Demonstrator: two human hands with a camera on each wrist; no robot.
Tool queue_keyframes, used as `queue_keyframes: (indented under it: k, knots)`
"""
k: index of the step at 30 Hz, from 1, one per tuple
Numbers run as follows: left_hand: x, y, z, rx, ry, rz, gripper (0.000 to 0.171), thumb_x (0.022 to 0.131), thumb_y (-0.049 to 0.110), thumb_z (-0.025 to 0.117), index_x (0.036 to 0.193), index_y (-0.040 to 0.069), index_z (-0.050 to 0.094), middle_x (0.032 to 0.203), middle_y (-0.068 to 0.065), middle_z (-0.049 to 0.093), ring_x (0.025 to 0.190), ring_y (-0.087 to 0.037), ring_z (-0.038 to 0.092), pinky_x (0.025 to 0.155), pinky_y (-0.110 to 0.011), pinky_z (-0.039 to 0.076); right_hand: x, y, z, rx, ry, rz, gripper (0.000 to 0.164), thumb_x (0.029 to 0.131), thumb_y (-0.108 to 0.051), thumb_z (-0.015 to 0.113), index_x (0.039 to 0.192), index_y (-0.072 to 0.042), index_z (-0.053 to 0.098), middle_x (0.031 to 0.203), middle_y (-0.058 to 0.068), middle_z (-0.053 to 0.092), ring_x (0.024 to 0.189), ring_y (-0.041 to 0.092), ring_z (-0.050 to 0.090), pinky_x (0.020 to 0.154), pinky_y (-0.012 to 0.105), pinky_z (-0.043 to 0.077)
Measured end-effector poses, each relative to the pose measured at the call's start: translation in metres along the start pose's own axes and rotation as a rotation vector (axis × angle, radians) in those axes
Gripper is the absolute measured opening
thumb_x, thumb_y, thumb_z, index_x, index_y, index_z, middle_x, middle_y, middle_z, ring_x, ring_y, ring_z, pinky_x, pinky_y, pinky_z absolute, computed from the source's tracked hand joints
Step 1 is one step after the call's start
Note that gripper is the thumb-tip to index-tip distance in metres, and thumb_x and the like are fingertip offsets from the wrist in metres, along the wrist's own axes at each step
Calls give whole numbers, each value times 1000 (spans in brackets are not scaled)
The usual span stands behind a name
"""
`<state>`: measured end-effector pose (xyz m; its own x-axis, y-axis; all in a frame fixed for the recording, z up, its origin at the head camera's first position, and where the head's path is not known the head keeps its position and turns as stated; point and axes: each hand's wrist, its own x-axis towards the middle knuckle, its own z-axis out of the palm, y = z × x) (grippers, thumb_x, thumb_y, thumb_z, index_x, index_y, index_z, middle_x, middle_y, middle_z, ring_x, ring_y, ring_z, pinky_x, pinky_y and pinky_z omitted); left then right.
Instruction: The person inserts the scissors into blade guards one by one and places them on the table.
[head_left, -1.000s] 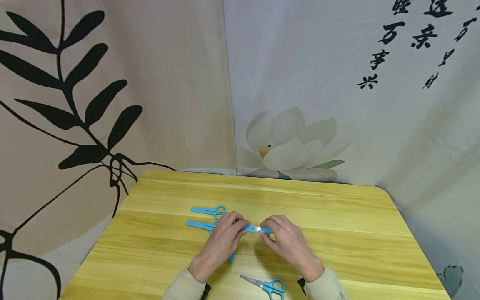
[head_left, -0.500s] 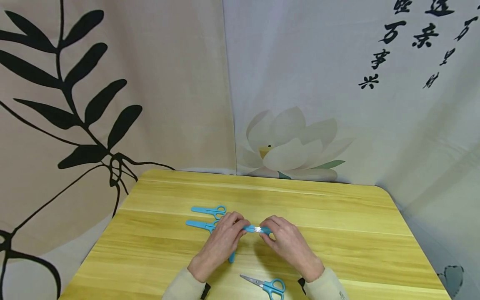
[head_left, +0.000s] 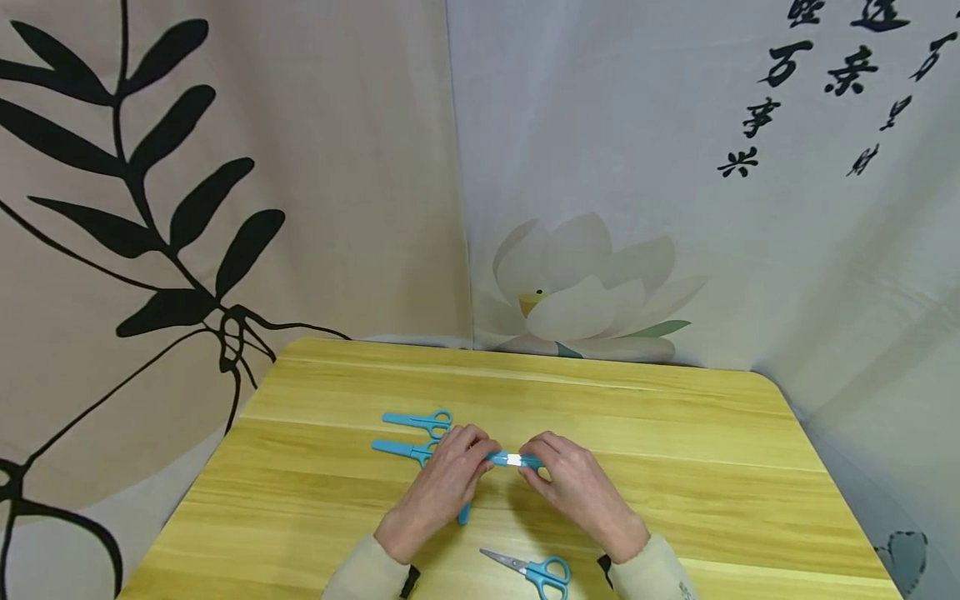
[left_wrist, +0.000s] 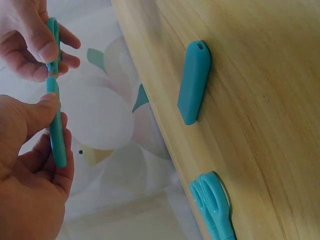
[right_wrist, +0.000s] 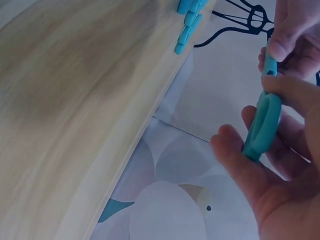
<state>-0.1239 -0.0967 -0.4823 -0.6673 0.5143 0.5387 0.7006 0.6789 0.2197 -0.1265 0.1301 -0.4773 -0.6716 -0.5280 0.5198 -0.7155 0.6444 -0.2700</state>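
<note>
Above the table, my left hand (head_left: 450, 475) pinches a blue blade sheath (left_wrist: 58, 142) between thumb and fingers. Opposite it, my right hand (head_left: 581, 483) grips the blue handles of a pair of scissors (right_wrist: 265, 125). The scissors point left, their tip hidden inside the sheath's mouth. A short stretch of bright blade (head_left: 513, 460) shows between the sheath and the right fingertips. On the table below the left hand lies another blue sheath (left_wrist: 195, 82), partly covered by that hand in the head view. Bare scissors (head_left: 536, 573) with blue handles lie near the front edge, blades pointing left.
Two sheathed scissors, a farther pair (head_left: 408, 420) and a nearer pair (head_left: 397, 448), lie left of the hands on the wooden table (head_left: 712, 467). A printed curtain (head_left: 600, 167) hangs behind the table's far edge.
Both hands stay almost in place. The bared stretch of blade between them looks brighter now, as if slightly turned. Things on the table have not moved.
</note>
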Motion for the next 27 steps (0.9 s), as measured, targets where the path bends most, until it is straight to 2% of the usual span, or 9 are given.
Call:
queue_keyframes:
  k: [14, 27]
  knots:
    - [3, 4, -2, -51, -8, -11, 8, 97, 10, 73, 105, 12, 72, 102, 1, 62, 88, -15, 55, 76, -28, 49, 0, -1, -1, 28, -9, 16, 24, 82, -12, 90, 99, -9, 73, 101, -1, 70, 84, 9, 69, 71, 22, 58]
    - [2, 5, 0, -38, -1, -18, 9, 95, 9, 74, 104, 12, 73, 101, 2, 61, 88, -14, 55, 76, -28, 49, 1, 0, -1, 33, 3, -3, 24, 81, -11, 91, 98, -9, 74, 101, -1, 70, 84, 9, 69, 72, 22, 59]
